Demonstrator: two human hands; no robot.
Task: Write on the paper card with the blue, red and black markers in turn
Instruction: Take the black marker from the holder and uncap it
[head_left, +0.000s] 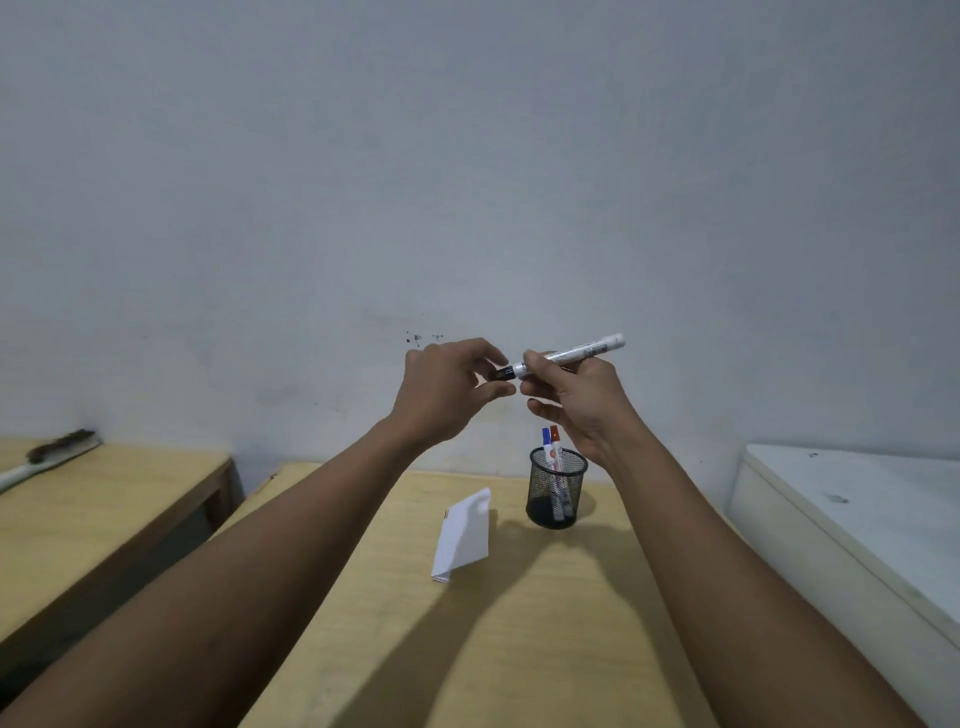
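Both hands are raised in front of the wall, above the table. My right hand (569, 402) grips the white barrel of the black marker (576, 353), which lies nearly level. My left hand (449, 387) pinches its black cap end (503, 372) between thumb and fingers. Below them a black mesh pen cup (557, 488) stands on the wooden table (519, 623) and holds the blue marker (546, 439) and the red marker (555, 436), caps up. A folded white paper card (465, 532) lies on the table left of the cup.
A second wooden table (93, 499) stands to the left across a gap, with a brush (57, 452) on it. A white cabinet top (857, 509) is at the right. A grey wall is close behind.
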